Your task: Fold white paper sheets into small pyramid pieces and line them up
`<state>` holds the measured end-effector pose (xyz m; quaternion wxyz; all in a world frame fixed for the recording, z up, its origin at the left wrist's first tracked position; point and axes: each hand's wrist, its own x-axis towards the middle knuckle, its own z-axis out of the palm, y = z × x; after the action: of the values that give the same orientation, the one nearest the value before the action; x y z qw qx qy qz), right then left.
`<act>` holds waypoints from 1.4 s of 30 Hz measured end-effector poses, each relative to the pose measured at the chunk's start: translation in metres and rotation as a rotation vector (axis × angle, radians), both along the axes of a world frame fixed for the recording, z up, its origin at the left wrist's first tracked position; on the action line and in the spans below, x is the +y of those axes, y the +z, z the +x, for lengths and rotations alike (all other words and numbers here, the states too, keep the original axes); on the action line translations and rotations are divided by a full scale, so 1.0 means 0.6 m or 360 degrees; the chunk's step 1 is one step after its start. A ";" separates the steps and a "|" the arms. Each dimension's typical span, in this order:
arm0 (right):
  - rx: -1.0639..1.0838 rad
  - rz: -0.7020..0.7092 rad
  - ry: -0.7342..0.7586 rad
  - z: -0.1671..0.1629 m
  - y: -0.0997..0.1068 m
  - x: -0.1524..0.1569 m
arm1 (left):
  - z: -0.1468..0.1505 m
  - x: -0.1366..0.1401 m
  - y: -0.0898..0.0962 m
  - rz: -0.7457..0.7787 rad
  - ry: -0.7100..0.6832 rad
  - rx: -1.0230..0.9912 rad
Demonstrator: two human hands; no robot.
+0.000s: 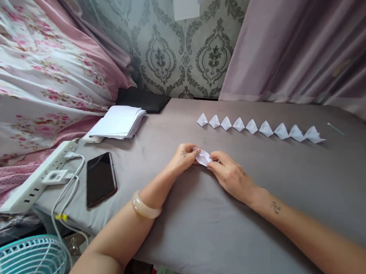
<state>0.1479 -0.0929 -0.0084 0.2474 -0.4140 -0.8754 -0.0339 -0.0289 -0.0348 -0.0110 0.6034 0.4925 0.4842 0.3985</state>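
Observation:
Between my two hands is a small folded white paper point(203, 157), held just above the grey-covered table. My left hand point(186, 157) pinches its left end between thumb and fingers. At the opposite end, my right hand point(227, 171) grips the paper with thumb and forefinger. Beyond the hands, a slanting row of several folded white paper boats point(251, 126) stands on the grey cloth, each with a pointed peak. A stack of white paper sheets point(117, 121) lies at the back left.
A dark phone point(100, 179) lies to the left, beside a white power strip point(41, 176) with looped cables. A fan point(26, 267) fills the lower left corner. A black folder-like item point(144, 98) is near the wall. A thin stick point(335, 128) lies far right.

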 end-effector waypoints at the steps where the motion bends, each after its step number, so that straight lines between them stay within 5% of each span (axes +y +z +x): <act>1: -0.0012 0.0002 -0.0047 -0.004 0.004 0.006 | -0.007 0.006 0.001 0.0016 -0.0008 0.0027; 11: -0.0227 -0.0224 -0.0218 -0.079 0.029 0.081 | -0.060 0.065 0.004 0.0013 0.0433 -0.0014; 17: -0.0128 -0.0413 -0.0598 -0.119 0.037 0.161 | -0.075 0.085 0.005 -0.0073 0.0766 -0.0238; 28: -0.0077 -0.0544 -0.0949 -0.171 0.015 0.274 | -0.064 0.082 0.010 -0.0094 0.0740 -0.0067; 42: -0.0068 -0.0621 -0.0936 -0.200 0.032 0.269 | -0.067 0.088 0.002 -0.0057 0.0648 0.0013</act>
<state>0.0279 0.0686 0.0108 0.1249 -0.6871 -0.7136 0.0554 -0.0693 0.0182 -0.0095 0.5170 0.3753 0.5832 0.5017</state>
